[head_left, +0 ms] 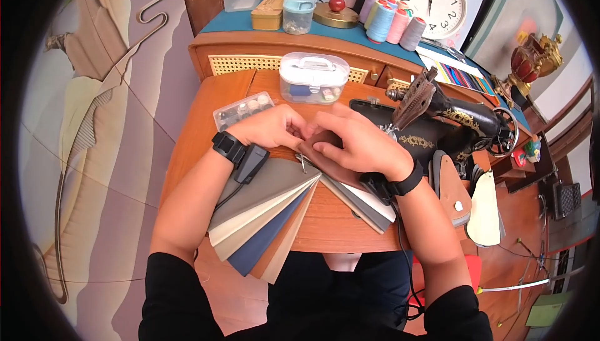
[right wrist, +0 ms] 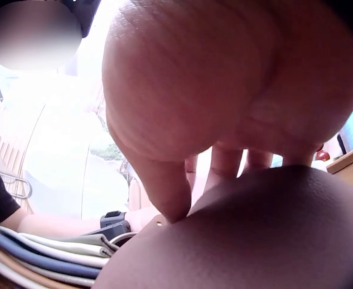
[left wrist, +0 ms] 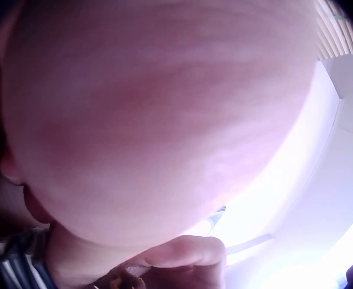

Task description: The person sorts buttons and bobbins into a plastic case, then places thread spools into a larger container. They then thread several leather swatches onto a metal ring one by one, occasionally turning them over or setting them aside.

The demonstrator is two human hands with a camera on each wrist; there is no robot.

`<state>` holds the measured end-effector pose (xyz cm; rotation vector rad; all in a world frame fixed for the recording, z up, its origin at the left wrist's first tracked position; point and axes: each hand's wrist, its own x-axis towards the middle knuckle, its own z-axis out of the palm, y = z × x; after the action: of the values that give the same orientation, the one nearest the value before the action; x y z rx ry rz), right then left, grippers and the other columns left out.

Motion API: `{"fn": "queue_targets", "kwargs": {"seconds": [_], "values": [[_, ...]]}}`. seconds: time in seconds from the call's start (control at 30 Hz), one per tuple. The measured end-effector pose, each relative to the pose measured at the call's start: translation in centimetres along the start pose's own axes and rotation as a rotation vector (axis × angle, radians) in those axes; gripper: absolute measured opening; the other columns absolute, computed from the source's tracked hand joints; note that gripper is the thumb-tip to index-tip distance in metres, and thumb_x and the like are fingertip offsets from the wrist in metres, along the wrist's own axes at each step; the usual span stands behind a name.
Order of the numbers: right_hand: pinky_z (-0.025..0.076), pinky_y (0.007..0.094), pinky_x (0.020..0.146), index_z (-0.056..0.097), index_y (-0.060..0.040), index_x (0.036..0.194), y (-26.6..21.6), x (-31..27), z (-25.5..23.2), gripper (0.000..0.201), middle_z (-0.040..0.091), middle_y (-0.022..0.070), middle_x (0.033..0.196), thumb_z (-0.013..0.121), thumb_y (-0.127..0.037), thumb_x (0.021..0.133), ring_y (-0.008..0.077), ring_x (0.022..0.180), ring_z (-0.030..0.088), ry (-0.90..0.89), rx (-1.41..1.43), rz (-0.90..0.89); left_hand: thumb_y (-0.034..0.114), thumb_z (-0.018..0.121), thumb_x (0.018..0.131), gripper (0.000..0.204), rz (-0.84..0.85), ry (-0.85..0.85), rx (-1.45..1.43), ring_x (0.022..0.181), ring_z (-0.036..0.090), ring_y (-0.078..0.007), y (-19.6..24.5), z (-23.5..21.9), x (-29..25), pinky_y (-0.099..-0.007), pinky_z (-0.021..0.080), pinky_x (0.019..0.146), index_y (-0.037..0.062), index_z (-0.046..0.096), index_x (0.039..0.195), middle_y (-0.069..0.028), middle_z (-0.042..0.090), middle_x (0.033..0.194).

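A fan of leather swatches (head_left: 262,200) in grey, cream, tan and navy is joined by a metal ring (head_left: 302,163) and overhangs the table's front edge. Pulled up from the rest is a brown leather swatch (head_left: 334,169). My right hand (head_left: 365,143) holds this brown swatch, thumb on the near face and fingers behind; its smooth surface fills the lower right wrist view. My left hand (head_left: 267,127) pinches the swatch's ringed end with thumb and curled fingers. In the left wrist view, the palm hides most of that grip.
A black sewing machine (head_left: 431,122) stands at the right. Behind my hands are a clear lidded box (head_left: 314,80) and a compartment box (head_left: 242,112). Thread spools (head_left: 382,25) line the back shelf. More swatches (head_left: 451,185) hang at the table's right edge.
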<state>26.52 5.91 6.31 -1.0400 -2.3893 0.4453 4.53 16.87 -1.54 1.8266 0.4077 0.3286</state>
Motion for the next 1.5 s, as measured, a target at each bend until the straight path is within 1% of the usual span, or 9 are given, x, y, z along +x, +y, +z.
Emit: {"fn": "queue_targets", "kwargs": {"seconds": [0.03, 0.1, 0.53, 0.77, 0.83, 1.27, 1.37, 1.43, 1.5], "values": [[0.05, 0.0421, 0.08, 0.065, -0.0069, 0.094, 0.2, -0.1, 0.1, 0.015, 0.067, 0.0146, 0.092, 0.072, -0.008, 0.081, 0.0355, 0.093, 0.061, 0.001, 0.003, 0.004, 0.0, 0.075, 0.083, 0.017, -0.003, 0.017, 0.01, 0.079, 0.062, -0.0065, 0.3, 0.1, -0.1, -0.0252, 0.052, 0.074, -0.0026, 0.074, 0.099, -0.0019, 0.072, 0.085], [0.048, 0.0406, 0.083, 0.067, -0.0086, 0.093, 0.8, -0.1, 0.6, 0.016, 0.064, 0.0099, 0.093, 0.074, -0.009, 0.079, 0.0321, 0.094, 0.053, 0.088, -0.021, -0.245, 0.0, 0.076, 0.082, 0.017, -0.001, 0.023, 0.016, 0.079, 0.063, -0.0067, 0.9, 0.3, -0.1, -0.0252, 0.052, 0.074, -0.0024, 0.074, 0.099, -0.0023, 0.073, 0.085], [0.048, 0.0391, 0.083, 0.066, -0.0079, 0.088, 1.1, -0.3, 1.6, 0.017, 0.064, 0.0064, 0.09, 0.077, -0.008, 0.075, 0.0297, 0.094, 0.054, 0.066, 0.066, -0.205, 0.002, 0.082, 0.079, 0.018, -0.042, 0.015, -0.014, 0.078, 0.063, -0.006, 1.7, 0.5, -0.1, -0.0239, 0.051, 0.073, -0.0015, 0.075, 0.095, -0.001, 0.074, 0.085], [0.048, 0.0387, 0.082, 0.067, -0.0082, 0.087, 1.1, -0.4, 1.9, 0.016, 0.063, 0.0061, 0.089, 0.075, -0.007, 0.074, 0.0292, 0.091, 0.053, 0.077, -0.047, -0.191, 0.002, 0.081, 0.081, 0.014, -0.058, 0.006, -0.069, 0.079, 0.065, -0.0066, 1.0, 0.3, 0.0, -0.0236, 0.052, 0.074, 0.0004, 0.075, 0.094, -0.0012, 0.074, 0.086], [0.048, 0.0385, 0.082, 0.067, -0.0083, 0.086, 1.1, -0.4, 1.9, 0.015, 0.063, 0.0061, 0.089, 0.075, -0.007, 0.074, 0.0291, 0.091, 0.053, 0.09, -0.04, -0.198, -0.003, 0.075, 0.084, 0.021, -0.076, -0.032, -0.103, 0.091, 0.068, -0.0098, 0.3, 0.0, 0.0, -0.0249, 0.054, 0.083, -0.0041, 0.07, 0.104, -0.0047, 0.073, 0.098], [0.049, 0.0394, 0.089, 0.074, -0.0067, 0.088, 1.2, -0.8, 2.1, 0.015, 0.062, 0.0086, 0.097, 0.078, -0.011, 0.074, 0.031, 0.1, 0.055, 0.077, -0.126, -0.025, -0.007, 0.069, 0.086, 0.037, -0.075, -0.054, -0.243, 0.097, 0.068, -0.0109, 0.9, 0.4, 0.1, -0.0257, 0.054, 0.089, -0.0023, 0.061, 0.122, -0.0043, 0.07, 0.107], [0.049, 0.0394, 0.09, 0.075, -0.0071, 0.089, 1.7, -1.0, 2.2, 0.014, 0.06, 0.0097, 0.1, 0.077, -0.011, 0.076, 0.0318, 0.102, 0.054, 0.086, -0.117, -0.005, -0.006, 0.065, 0.088, 0.037, -0.064, 0.025, -0.208, 0.086, 0.065, -0.0082, 1.0, 0.6, 0.1, -0.0233, 0.053, 0.08, -0.0005, 0.059, 0.124, -0.0025, 0.068, 0.105], [0.049, 0.0393, 0.09, 0.076, -0.0074, 0.09, 2.0, -0.9, 2.2, 0.013, 0.06, 0.0101, 0.101, 0.077, -0.011, 0.077, 0.0322, 0.103, 0.053, 0.096, -0.096, -0.011, 0.001, 0.066, 0.092, 0.025, -0.091, 0.056, -0.287, 0.074, 0.056, -0.0049, 1.5, 0.4, -0.1, -0.0194, 0.046, 0.065, 0.0008, 0.06, 0.117, -0.0003, 0.065, 0.099], [0.049, 0.0392, 0.092, 0.076, -0.0079, 0.09, 2.0, -0.7, 2.1, 0.011, 0.061, 0.0095, 0.097, 0.074, -0.01, 0.079, 0.0315, 0.103, 0.054, 0.104, -0.086, -0.064, 0.006, 0.067, 0.095, 0.017, -0.123, 0.124, -0.315, 0.069, 0.051, -0.0039, 1.7, 0.5, 0.0, -0.0189, 0.04, 0.059, 0.0023, 0.061, 0.111, 0.0013, 0.063, 0.093]]}}
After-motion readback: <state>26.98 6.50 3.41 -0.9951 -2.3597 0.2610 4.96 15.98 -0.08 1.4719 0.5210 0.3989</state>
